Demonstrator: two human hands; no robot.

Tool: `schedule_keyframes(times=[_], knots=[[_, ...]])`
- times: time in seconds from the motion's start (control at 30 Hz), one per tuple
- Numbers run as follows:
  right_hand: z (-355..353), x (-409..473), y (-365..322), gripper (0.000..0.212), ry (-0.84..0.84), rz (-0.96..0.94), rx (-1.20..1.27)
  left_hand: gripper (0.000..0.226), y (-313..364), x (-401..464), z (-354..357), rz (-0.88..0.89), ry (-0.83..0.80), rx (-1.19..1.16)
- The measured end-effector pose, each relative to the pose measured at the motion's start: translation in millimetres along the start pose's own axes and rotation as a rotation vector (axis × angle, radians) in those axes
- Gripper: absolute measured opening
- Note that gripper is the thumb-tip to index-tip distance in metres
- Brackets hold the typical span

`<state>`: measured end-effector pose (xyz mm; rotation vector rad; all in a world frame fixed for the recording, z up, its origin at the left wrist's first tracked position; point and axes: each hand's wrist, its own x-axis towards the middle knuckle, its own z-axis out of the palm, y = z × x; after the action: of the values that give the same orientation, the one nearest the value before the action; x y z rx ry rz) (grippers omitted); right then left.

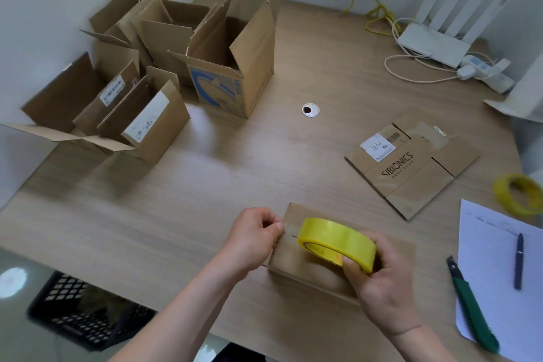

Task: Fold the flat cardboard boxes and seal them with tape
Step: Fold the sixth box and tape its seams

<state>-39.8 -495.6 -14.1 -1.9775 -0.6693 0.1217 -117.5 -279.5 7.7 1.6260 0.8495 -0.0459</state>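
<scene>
The right hand (379, 282) curls around a yellow tape roll (338, 244) atop the closed cardboard box (296, 256). The left hand (252, 236) pinches at the box's left edge; the tape end is hard to see. Beyond the box lies a flat SIBIONICS carton (411, 167).

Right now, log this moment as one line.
step: taping box seam | left hand: pinching tape end | right hand: holding tape roll | flat box: waiting
</scene>
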Motion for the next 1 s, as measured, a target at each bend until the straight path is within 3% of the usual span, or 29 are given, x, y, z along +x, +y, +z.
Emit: schedule_keyframes(times=[0.23, 0.77, 0.83, 0.93, 1.0], knots=[[0, 1, -16, 0.033, -0.068, -0.013, -0.126, 0.032, -8, 3, -4, -0.067, -0.032, -0.183], [9, 7, -25, 0.031, -0.011, -0.075, -0.289, 0.024, -26, 16, -2, -0.133, -0.097, -0.250], [9, 6, -26, 0.032, -0.003, -0.066, -0.301, 0.006, -31, 12, 2, -0.159, -0.061, -0.231], [11, 7, -28, 0.034, 0.002, -0.060, -0.298, 0.029, -40, 8, 2, -0.172, 0.073, -0.196], [11, 9, -28, 0.034, 0.012, -0.063, -0.318, 0.029, -40, 10, 3, -0.084, 0.189, -0.199]])
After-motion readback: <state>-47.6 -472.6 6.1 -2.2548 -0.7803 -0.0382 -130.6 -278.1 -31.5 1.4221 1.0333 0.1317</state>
